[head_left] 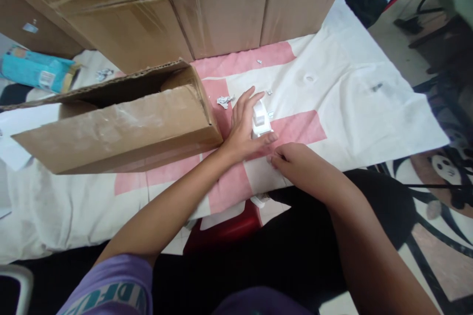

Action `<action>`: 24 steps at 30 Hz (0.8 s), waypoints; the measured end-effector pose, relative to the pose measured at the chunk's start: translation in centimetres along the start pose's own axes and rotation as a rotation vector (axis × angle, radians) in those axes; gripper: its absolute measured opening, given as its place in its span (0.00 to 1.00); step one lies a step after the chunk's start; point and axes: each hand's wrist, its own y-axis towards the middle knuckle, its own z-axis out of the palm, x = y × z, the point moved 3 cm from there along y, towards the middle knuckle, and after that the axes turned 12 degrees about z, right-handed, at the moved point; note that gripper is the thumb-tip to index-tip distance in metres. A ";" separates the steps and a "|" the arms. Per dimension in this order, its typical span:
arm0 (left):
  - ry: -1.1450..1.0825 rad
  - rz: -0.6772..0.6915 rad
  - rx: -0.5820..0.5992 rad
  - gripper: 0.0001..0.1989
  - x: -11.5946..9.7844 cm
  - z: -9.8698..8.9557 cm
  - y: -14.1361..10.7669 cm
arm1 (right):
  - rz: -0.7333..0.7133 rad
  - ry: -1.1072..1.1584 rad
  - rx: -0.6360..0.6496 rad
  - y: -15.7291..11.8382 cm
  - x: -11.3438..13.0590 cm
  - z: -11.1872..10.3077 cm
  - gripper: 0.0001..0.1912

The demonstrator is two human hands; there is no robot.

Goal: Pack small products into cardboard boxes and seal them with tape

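Note:
A small white plastic object (260,120), its kind not clear, stands on the pink and white cloth (349,108). Around its left side curls my left hand (242,130), the thumb across the near end and the fingers at the far end, gripping it. My right hand (291,160) is just right of it and nearer to me, apart from the object. Its fingers are pinched together, and what lies between them, if anything, is too small to make out.
An opened cardboard box (148,123) lies left of my hands. Stacked taped cartons (225,19) line the back. Crumpled paper scraps (223,102) dot the cloth. A blue package (37,69) is at far left, and a red stool (225,231) stands below the table edge.

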 end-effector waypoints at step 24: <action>0.013 0.005 0.127 0.57 0.4 -0.5 0.4 | 0.014 -0.044 -0.022 0.2 0.2 0.1 0.17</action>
